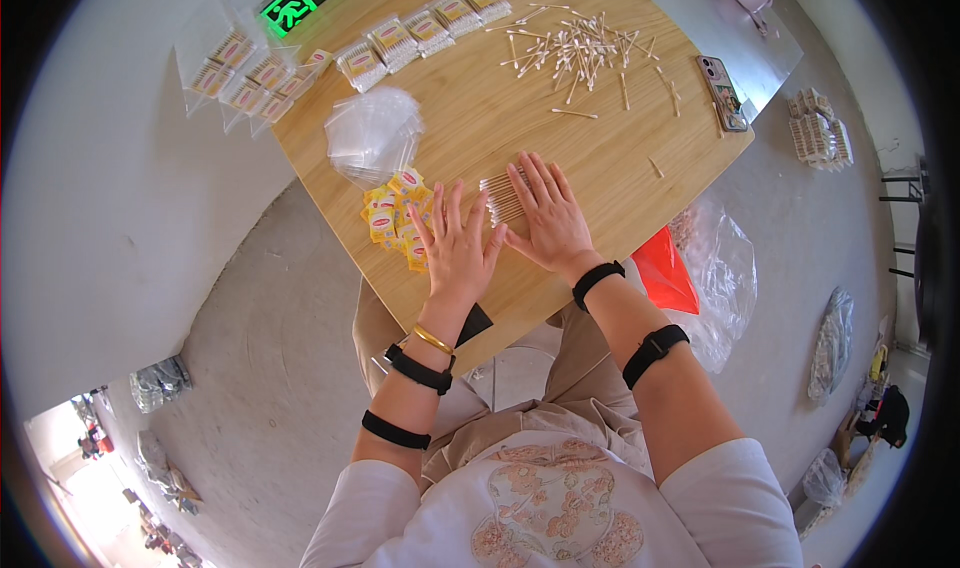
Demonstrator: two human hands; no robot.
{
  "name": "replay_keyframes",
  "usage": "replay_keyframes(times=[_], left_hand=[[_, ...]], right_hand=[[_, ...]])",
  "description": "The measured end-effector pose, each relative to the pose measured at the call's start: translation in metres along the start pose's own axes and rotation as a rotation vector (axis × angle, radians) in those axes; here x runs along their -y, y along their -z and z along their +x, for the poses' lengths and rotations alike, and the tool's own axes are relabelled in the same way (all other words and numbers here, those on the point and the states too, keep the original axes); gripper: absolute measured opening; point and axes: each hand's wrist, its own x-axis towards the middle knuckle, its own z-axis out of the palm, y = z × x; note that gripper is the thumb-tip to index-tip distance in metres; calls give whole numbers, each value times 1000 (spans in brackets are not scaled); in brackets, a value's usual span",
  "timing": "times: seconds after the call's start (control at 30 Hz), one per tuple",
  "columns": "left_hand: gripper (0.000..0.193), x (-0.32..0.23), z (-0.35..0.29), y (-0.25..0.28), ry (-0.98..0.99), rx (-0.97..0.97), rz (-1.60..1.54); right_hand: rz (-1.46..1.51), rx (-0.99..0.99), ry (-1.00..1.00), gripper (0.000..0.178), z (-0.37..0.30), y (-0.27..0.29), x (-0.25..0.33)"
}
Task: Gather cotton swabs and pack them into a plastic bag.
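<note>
Head view: a wooden table (pixel 470 98) with pale grain stands at an angle on a grey floor (pixel 270 338), beside a pale wall (pixel 110 218).
Far edge of table: a row of packed swab bundles (pixel 428 34) stands near a lit green sign (pixel 290 10); a heap of loose swabs (pixel 580 56) lies to the right, with a phone (pixel 722 93) near the table's right corner.
Left part of table: clear bags (pixel 370 133) are piled just beyond scattered yellow cards (pixel 385 218).
Floor to the right: stacked bundles (pixel 818 133) sit well away from the table; a red bag (pixel 667 270) and clear plastic (pixel 728 293) are beside its near edge.
Left hand (pixel 460 250): opened wide, palm down, fingers spread; it grips nothing, its index fingertip and thumb at the left ends of the lined-up swabs (pixel 503 200).
Right hand (pixel 552 220): opened flat, fingers extended and fairly close together, over the right ends of those swabs; whether it presses on them I cannot tell.
Lined-up swabs: on the table between the hands, side by side, long axes running left to right and rising slightly rightward, white tips toward the left hand.
</note>
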Motion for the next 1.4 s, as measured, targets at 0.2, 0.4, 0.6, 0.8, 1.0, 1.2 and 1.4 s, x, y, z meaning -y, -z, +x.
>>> replay_keyframes(times=[0.2, 0.4, 0.6, 0.8, 1.0, 1.2, 1.4], left_hand=[[52, -2, 1, -2, 4, 2, -4], [50, -7, 7, -5, 11, -2, -19], [49, -9, 12, -11, 27, -37, -29], [50, -7, 12, -15, 14, -47, -1], [46, -8, 18, -16, 14, -73, -39], [43, -2, 29, -16, 13, -43, -38], [40, 6, 34, -16, -64, 4, -89]], right_hand=[[0, 1, -4, 89, 0, 1, 0], [-11, -9, -7, 88, 0, -2, 0], [2, -21, -3, 86, 0, 0, 0], [8, -25, -8, 84, 0, 0, 1], [3, -28, -6, 85, -1, 0, -1], [25, -45, 3, 83, -1, 0, -1], [36, -53, 7, 84, -1, 0, 0]])
